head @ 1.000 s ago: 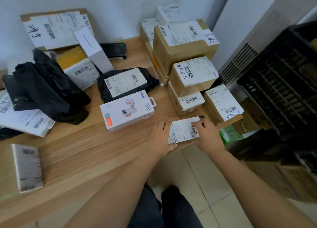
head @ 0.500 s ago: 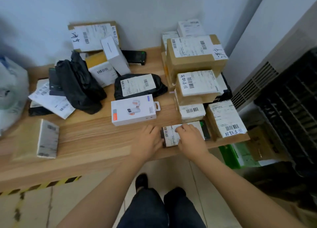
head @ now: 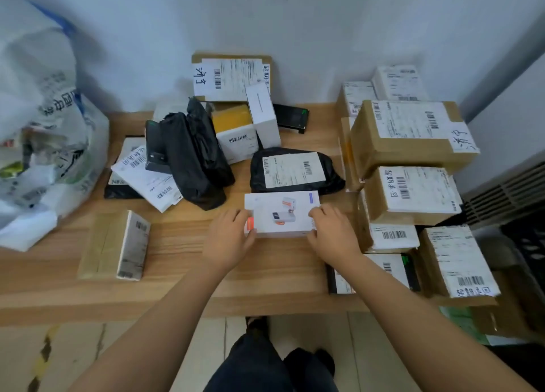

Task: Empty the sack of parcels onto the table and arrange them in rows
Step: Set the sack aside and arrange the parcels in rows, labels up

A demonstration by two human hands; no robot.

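A white retail box [head: 281, 213] with a product picture lies flat mid-table. My left hand [head: 228, 238] grips its left end and my right hand [head: 331, 234] grips its right end. The flat black parcel [head: 396, 269] with a white label lies at the table's front right, partly under my right forearm. The white woven sack [head: 44, 144] slumps at the left end of the wooden table [head: 182, 276]. Brown cartons [head: 413, 138] are stacked along the right side. A black bag parcel [head: 295, 170] lies just behind the white box.
A heap of black bags [head: 191, 155], white mailers [head: 147, 179] and small boxes [head: 239, 132] sits centre-left near the wall. A brown box [head: 116, 245] lies alone front left. A black crate [head: 528, 244] and cartons on the floor stand right of the table.
Both hands let go of the flat black parcel at the front right and moved back and left onto the white retail box. The camera view swung left, bringing the sack into view.
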